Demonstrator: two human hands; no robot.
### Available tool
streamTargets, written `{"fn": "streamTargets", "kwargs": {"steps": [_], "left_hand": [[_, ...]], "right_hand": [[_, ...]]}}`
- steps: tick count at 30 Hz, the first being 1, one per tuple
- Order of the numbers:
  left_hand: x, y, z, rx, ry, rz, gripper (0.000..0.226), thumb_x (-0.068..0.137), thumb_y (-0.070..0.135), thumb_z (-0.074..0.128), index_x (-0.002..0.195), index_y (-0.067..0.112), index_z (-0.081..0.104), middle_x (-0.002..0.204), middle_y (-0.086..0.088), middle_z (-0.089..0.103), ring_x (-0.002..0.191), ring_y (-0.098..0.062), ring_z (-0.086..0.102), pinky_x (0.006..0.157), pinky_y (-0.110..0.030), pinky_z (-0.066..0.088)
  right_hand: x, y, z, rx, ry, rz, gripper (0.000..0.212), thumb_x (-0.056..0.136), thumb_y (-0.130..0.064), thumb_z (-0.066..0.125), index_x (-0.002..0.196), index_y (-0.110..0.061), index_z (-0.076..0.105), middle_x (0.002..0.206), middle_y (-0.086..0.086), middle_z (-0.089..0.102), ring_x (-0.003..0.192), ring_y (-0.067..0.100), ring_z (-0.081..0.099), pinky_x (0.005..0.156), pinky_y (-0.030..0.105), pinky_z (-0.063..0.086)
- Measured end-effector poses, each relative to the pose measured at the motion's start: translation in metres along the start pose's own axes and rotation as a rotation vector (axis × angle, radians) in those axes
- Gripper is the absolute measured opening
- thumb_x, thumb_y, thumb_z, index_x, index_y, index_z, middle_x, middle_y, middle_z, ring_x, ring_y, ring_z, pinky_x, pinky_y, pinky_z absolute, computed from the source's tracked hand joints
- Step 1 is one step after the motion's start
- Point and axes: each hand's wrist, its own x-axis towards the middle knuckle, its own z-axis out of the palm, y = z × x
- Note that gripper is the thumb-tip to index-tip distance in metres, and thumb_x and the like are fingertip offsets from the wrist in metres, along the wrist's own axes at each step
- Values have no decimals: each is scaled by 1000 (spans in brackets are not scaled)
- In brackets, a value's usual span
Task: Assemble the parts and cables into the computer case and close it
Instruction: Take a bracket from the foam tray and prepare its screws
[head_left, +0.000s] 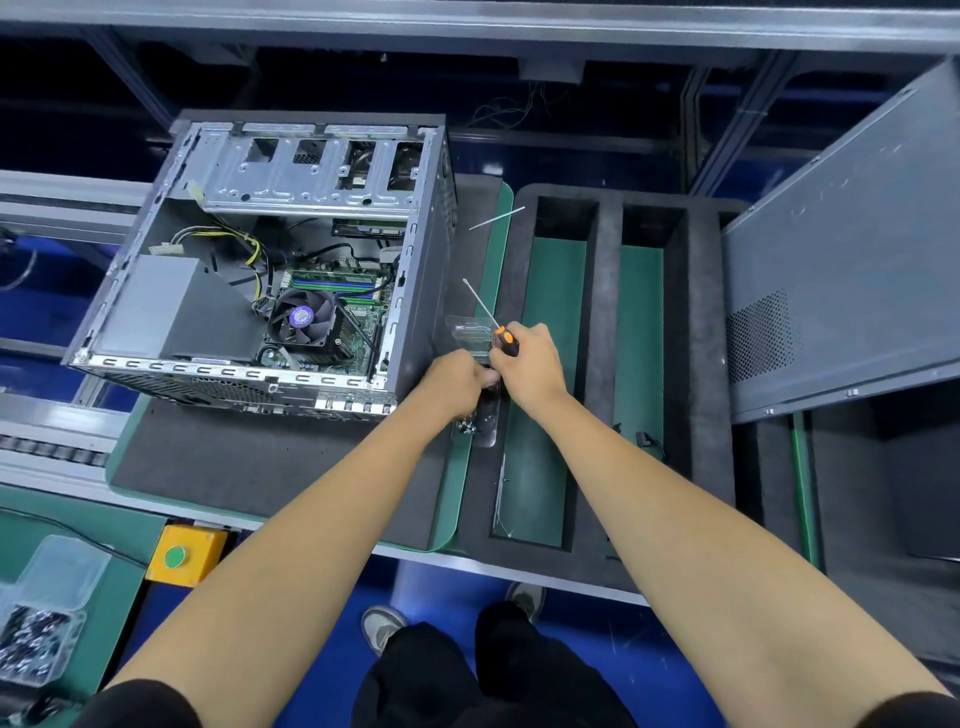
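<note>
The open computer case lies on its side on dark foam, with the motherboard, CPU fan and power supply visible inside. Its grey side panel leans upright at the right. My right hand grips an orange-and-black screwdriver, shaft pointing up and left. My left hand is curled just left of it, over a clear plastic tray with small screws. Whatever its fingers pinch is hidden.
A foam organiser with green-floored slots sits right of the case. A thin metal rod lies behind the hands. A yellow box with a green button and a clear bin of dark screws sit at the lower left.
</note>
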Motion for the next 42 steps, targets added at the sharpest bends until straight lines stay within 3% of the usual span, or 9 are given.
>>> {"fn": "streamTargets", "kwargs": {"steps": [1, 2, 10, 15, 22, 28, 31, 34, 42], "left_hand": [[-1, -3, 2, -71, -5, -17, 48, 104, 29, 59, 60, 11, 52, 59, -14, 47, 65, -15, 22, 50, -28, 26], [-2, -6, 5, -128, -5, -37, 50, 104, 29, 57, 57, 16, 45, 57, -3, 39, 54, -25, 36, 50, -29, 24], [-11, -21, 25, -1145, -104, -300, 28, 107, 22, 52, 81, 13, 45, 68, -2, 41, 54, -9, 31, 39, -17, 23], [-24, -28, 31, -1468, -253, -218, 20, 107, 19, 48, 91, 9, 51, 77, -3, 56, 54, -8, 44, 44, -17, 30], [-28, -31, 36, -1712, -255, -25, 18, 106, 1, 41, 95, 10, 52, 91, -8, 58, 65, -9, 50, 50, -17, 37], [-28, -32, 38, -1655, -229, -43, 25, 96, 1, 36, 109, 5, 58, 82, -7, 61, 64, -14, 54, 54, -22, 39], [-28, -33, 37, -1648, -240, -17, 40, 100, 18, 36, 122, 0, 63, 107, -14, 73, 91, -20, 71, 72, -26, 56], [-31, -37, 37, -1727, -298, 35, 49, 102, 24, 33, 135, -3, 57, 132, -20, 66, 122, -27, 65, 95, -33, 57], [-41, -43, 40, -1789, -292, 161, 40, 106, -4, 33, 144, -6, 43, 143, -24, 56, 135, -31, 55, 108, -35, 50]], "right_hand": [[0, 0, 0, 0, 1, 0, 17, 91, -17, 62, 78, -19, 52, 96, 4, 44, 65, 10, 42, 56, 23, 32], [0, 0, 0, 0, 0, -1, 18, 91, -17, 62, 77, -20, 51, 96, 4, 44, 65, 10, 42, 56, 23, 32], [-2, 2, 0, -25, -3, -7, 30, 92, -17, 62, 70, -25, 43, 93, 2, 42, 66, 8, 40, 55, 22, 29], [-2, 2, -1, -32, 0, -22, 24, 92, -15, 63, 74, -21, 48, 94, 9, 46, 69, 6, 41, 56, 16, 29], [-6, 2, -2, -53, 4, -34, 14, 93, -18, 63, 82, -14, 55, 95, 8, 46, 69, 7, 43, 59, 23, 34], [-8, 2, -3, -59, 4, -35, 13, 93, -18, 63, 84, -11, 58, 95, 8, 47, 70, 7, 42, 60, 27, 36], [-7, 3, -4, -40, -7, -22, 18, 95, -19, 63, 80, -16, 55, 94, 4, 44, 70, 8, 43, 68, 31, 40], [-7, 4, -7, -6, -5, -16, 28, 96, -19, 63, 72, -22, 49, 94, 3, 43, 70, 8, 43, 72, 31, 41], [-7, 6, -8, -6, -43, -37, 17, 98, -15, 61, 82, -16, 56, 99, 7, 46, 77, 5, 43, 69, 21, 35]]}}
